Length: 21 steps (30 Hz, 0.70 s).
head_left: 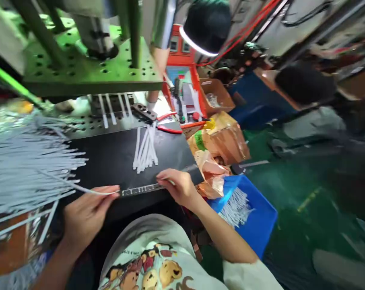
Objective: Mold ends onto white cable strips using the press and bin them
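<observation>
My left hand (85, 213) pinches the end of a thin white strip (76, 186), which bends back over the heap at the left. My right hand (178, 185) is closed in a pinch at the front edge of the black work surface (106, 155); what sits between its fingertips is too small to make out. Between both hands runs a narrow marked band (141, 189) along that edge. A small bunch of white strips (144, 151) lies on the surface just beyond my hands. Several more strips (111, 110) stick out from under the green press plate (94, 76).
A large pile of white strips (28, 161) covers the left side. Red-handled pliers (172, 128) lie behind the bunch. A red tray with tools (186, 100), a lamp (208, 26), brown bags (221, 139) and a blue bin of white pieces (257, 219) stand at the right.
</observation>
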Available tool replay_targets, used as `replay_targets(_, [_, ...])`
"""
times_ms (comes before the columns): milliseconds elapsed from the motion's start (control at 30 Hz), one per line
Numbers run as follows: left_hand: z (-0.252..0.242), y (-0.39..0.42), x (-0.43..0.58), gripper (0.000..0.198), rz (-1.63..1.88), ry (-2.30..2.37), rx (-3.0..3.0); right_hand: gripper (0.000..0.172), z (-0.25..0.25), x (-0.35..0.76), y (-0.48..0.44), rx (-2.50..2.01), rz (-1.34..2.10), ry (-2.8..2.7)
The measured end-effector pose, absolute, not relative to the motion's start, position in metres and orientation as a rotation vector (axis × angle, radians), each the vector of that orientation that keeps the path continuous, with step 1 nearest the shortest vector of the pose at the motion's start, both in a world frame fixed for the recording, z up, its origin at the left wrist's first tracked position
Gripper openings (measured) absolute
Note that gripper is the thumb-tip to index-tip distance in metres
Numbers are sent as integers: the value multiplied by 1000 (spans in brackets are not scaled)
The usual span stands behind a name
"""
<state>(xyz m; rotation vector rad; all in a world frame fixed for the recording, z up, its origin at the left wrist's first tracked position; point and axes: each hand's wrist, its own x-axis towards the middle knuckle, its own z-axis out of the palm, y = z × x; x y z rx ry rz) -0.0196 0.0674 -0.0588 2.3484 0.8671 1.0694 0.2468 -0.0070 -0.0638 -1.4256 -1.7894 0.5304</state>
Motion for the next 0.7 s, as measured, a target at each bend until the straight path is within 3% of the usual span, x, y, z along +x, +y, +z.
replay_targets(467, [-72, 45, 11, 12, 838, 714, 2545, 14, -75, 224, -18, -1232, 281, -2032])
replay_targets(700, [-57, 67, 6, 8, 682, 685, 2637, 30, -39, 245, 28, -1198, 781, -2396])
